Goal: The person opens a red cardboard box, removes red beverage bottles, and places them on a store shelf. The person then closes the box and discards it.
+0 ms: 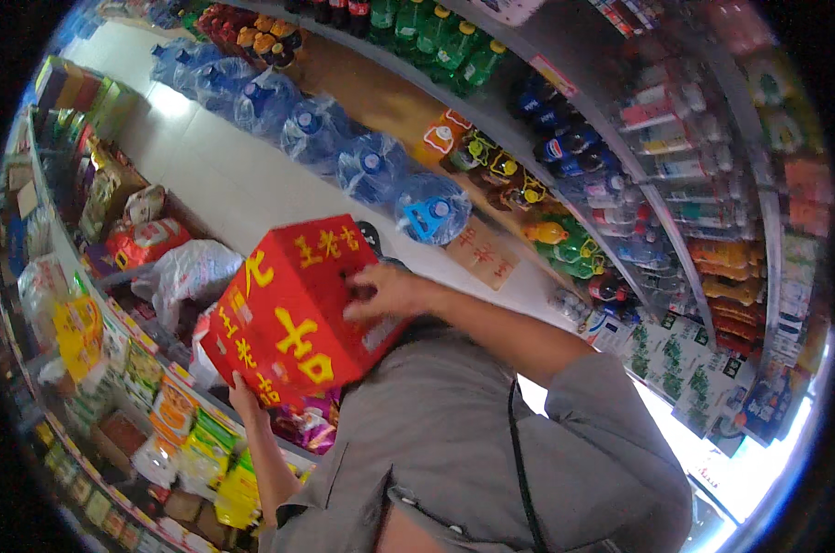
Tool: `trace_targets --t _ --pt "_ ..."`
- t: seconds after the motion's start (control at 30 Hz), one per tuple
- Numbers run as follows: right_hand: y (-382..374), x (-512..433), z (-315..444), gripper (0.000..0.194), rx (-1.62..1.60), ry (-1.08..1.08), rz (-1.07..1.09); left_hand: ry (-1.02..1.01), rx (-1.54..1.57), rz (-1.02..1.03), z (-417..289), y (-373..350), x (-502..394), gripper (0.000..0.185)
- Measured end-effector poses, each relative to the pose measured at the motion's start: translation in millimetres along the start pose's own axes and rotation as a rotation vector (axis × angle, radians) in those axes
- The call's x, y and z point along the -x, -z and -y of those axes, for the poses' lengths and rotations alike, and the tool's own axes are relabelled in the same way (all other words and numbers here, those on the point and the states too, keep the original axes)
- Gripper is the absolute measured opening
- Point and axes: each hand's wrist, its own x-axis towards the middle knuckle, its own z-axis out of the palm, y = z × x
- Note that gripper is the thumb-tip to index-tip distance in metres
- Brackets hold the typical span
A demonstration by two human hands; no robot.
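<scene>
A red cardboard carton (307,311) with large yellow writing is tilted in front of my body, close to my grey shirt. My left hand (247,397) grips its lower left corner, the fingers mostly hidden underneath. On the carton's right-hand side, my right hand (390,290) has its fingers bent and spread, the fingertips at a dark opening in the cardboard. Whether those fingers grip the edge or only touch it cannot be made out. The carton's contents are hidden.
Wrapped large water bottles (372,162) line the pale tiled floor (203,148). Behind them, shelves hold drink bottles (438,41); a brown carton (483,254) lies near the bottles. At left, a shelf carries packaged food (175,408) and a white plastic bag (189,276).
</scene>
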Motion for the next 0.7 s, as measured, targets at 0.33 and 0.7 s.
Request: trace_targets --t 0.33,0.7 --pt "-6.0 -159.5 145.2 0.067 0.101 -0.090 0.122 -0.130 -0.315 -0.061 -149.6 18.1 -162.8 0.054" --pt "-92.2 -354.4 335.8 0.056 1.052 0.142 -0.120 -1.594 -0.915 0.737 -501.4 -50.6 -152.8 0.054"
